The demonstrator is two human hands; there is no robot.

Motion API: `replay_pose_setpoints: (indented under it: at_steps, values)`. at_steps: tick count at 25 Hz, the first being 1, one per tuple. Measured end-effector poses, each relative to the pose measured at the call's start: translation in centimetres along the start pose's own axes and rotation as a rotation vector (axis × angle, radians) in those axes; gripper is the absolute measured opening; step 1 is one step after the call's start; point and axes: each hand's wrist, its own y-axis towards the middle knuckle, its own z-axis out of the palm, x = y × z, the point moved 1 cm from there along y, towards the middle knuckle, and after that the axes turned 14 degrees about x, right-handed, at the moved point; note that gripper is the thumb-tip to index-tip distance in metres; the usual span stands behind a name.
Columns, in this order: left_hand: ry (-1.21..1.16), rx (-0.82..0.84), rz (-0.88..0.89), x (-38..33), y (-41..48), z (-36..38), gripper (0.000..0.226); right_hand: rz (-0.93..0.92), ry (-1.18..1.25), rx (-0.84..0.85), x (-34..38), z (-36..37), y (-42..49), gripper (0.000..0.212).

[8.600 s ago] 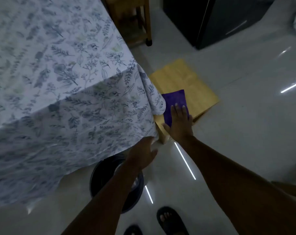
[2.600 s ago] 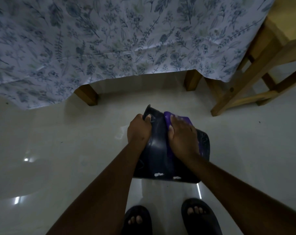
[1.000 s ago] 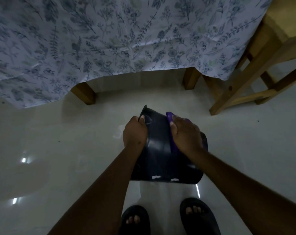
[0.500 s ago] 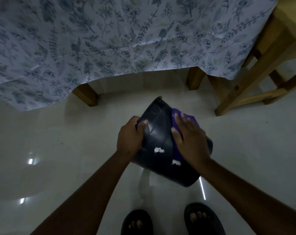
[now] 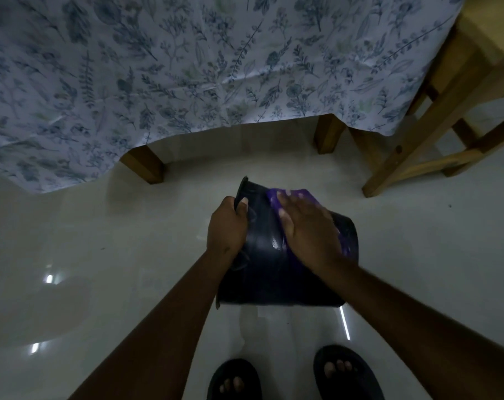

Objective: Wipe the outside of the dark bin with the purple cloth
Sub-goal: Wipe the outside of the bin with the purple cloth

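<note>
The dark bin [image 5: 262,272] is held on its side above the pale floor, its rim pointing away toward the table. My left hand [image 5: 226,229] grips the bin's rim on the left, thumb over the edge. The purple cloth [image 5: 298,196] lies on the bin's upper outer wall, and my right hand [image 5: 305,229] presses flat on it with fingers spread. Most of the cloth is hidden under that hand; a strip shows beyond the fingertips and another at the right near the wrist.
A table with a white leaf-print cloth [image 5: 201,67] hangs across the top, its wooden legs [image 5: 142,163] just behind the bin. A wooden stool [image 5: 435,134] stands at the right. My feet in dark sandals [image 5: 349,370] are below the bin on the glossy floor.
The bin has swung back from a tilt to the right and now lies squarer to me. My right hand with the cloth slid toward the rim end. Left hand kept its grip.
</note>
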Motion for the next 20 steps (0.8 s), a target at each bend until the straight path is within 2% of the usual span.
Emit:
replay_pose_setpoints:
  at_steps: [2, 4, 6, 10, 13, 16, 20]
  values:
    - [0.001, -0.005, -0.041, -0.3, 0.9, 0.0, 0.033, -0.111, -0.089, 0.004, 1.5, 2.2, -5.1, 0.054]
    - [0.016, -0.025, -0.009, -0.1, 0.8, 0.1, 0.035, -0.128, -0.089, -0.014, 1.6, 3.3, -7.2, 0.053]
    - [0.020, -0.036, 0.046, 0.3, -0.1, 0.2, 0.032, -0.069, -0.018, -0.050, 1.5, 1.9, -3.6, 0.050]
    - [-0.012, -0.077, 0.022, 1.0, -1.5, 0.4, 0.036, 0.098, 0.111, 0.074, 0.7, -1.6, 3.7, 0.047]
    - [-0.008, -0.067, -0.055, 0.8, -0.5, 0.4, 0.036, -0.036, -0.056, 0.024, 2.1, 1.5, -2.7, 0.051]
    - [0.019, -0.056, -0.002, 0.7, -0.1, 0.4, 0.034, -0.130, -0.126, 0.016, 2.7, 4.6, -8.7, 0.055]
    - [-0.013, -0.044, 0.061, 1.5, -1.8, 0.4, 0.032, 0.026, 0.073, -0.004, 2.8, 0.0, 0.3, 0.050]
